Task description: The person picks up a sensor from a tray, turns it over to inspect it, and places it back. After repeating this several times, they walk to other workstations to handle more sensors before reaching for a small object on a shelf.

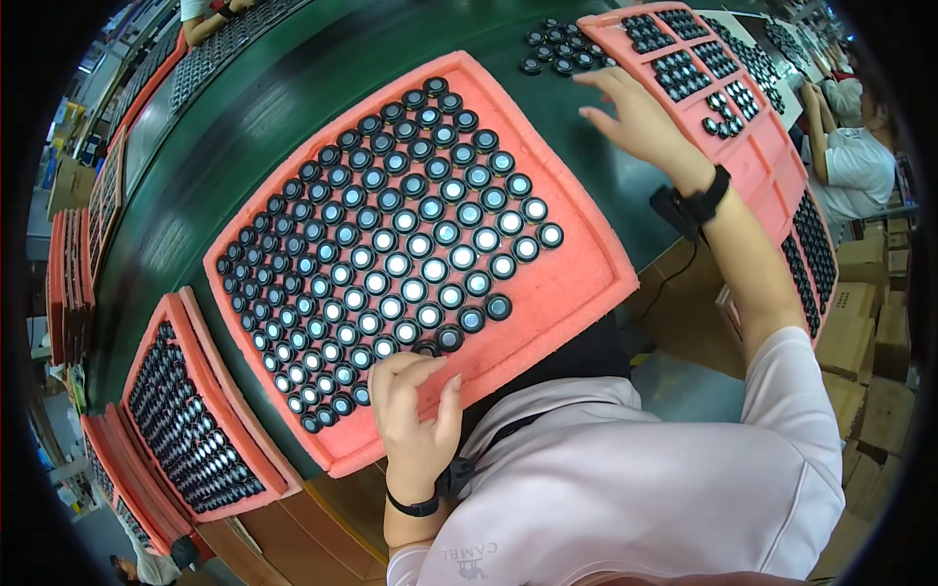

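Note:
In front of me a pink foam tray (547, 317) lies tilted on the green work surface, bearing tight rows of small round black parts with pale shiny centres (413, 290). Over the tray's near edge, my left hand (415, 410) bends its fingers at the end of the nearest row, thumb apart; its fingertips partly cover a part there. My right hand (640, 122) reaches out beyond the tray's right side, thumb and fingers spread and nothing visible between them. Just past its fingertips sits a loose cluster of the same black parts (565, 49).
A divided pink tray (757, 161) with black parts in some compartments stands at right. Filled pink trays (181, 430) lean at lower left. The green surface (322, 68) runs behind my tray. Cardboard boxes (865, 259) are stacked at right; other people (860, 156) sit beyond.

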`<state>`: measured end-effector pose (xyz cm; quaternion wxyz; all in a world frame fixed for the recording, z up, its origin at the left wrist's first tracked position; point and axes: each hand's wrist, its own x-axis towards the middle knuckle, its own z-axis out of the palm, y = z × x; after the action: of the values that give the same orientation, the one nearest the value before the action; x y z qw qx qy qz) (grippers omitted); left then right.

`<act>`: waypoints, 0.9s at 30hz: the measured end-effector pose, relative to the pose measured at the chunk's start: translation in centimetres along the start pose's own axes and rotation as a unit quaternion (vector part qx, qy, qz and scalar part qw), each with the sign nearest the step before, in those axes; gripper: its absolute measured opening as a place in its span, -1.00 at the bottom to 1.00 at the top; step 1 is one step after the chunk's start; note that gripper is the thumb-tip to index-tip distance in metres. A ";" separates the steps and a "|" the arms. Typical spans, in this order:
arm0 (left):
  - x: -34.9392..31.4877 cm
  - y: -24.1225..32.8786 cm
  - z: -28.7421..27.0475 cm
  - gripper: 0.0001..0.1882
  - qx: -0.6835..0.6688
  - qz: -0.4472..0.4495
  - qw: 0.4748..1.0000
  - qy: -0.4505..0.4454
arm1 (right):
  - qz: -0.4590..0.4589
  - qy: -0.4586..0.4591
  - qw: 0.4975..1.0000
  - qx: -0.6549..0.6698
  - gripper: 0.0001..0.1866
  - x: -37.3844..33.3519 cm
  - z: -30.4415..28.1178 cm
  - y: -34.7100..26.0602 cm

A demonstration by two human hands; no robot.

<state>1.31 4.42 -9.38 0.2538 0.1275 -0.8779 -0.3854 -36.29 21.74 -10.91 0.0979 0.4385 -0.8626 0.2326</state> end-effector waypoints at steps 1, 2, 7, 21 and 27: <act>-0.1 0.1 -0.2 -0.70 -0.002 0.003 1.000 0.003 | -0.003 0.004 1.000 -0.001 -0.62 1.0 0.7 1.3; -0.1 0.2 -0.2 -0.70 -0.002 0.006 1.000 0.006 | -0.014 0.011 0.999 -0.032 -0.61 2.0 1.6 2.7; -0.7 0.1 -0.5 -0.73 -0.006 -0.015 1.000 0.020 | -0.056 0.010 0.992 -0.109 -0.59 4.1 4.1 4.9; -0.6 -0.4 -0.9 -0.73 -0.005 -0.011 1.000 0.014 | -0.015 -0.087 0.996 -0.014 -0.66 5.1 2.8 4.0; -1.2 -0.5 -1.1 -0.74 -0.015 -0.026 0.999 0.020 | -0.094 -0.069 0.993 -0.004 -0.68 8.8 4.0 2.0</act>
<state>2.96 3.90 -9.52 0.2628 0.1540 -0.8633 -0.4024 -43.00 14.55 -11.75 0.0617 0.5318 -0.8233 0.1884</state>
